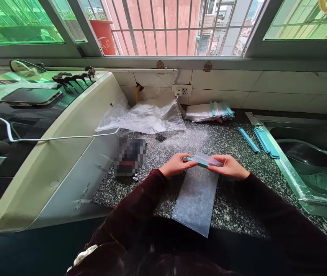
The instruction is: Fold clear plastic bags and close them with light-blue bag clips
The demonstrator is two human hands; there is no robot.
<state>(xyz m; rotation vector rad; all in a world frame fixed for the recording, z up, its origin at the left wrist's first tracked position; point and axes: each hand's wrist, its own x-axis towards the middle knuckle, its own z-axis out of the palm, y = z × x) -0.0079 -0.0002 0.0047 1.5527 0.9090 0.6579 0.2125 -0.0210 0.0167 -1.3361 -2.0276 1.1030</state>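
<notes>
My left hand (176, 165) is closed on the left end of a teal bag sealing clip (198, 162), thumb along its front. The clip lies across the upper part of a clear plastic bag (196, 197). My right hand (230, 167) pinches the clip's right end together with the bag's top flap. Below the clip the bag hangs flat toward me, its lower end reaching past the counter edge. Whether the clip is fully locked over the plastic cannot be made out.
One loose teal clip (248, 139) and several more clips (266, 142) lie by the sink (288, 174). Stacked clipped bags (199, 112) rest at the wall beside a crumpled plastic bag (152, 117). A blurred dark object (130, 153) sits left, near the stove (74, 134). A white cable (66, 138) crosses it.
</notes>
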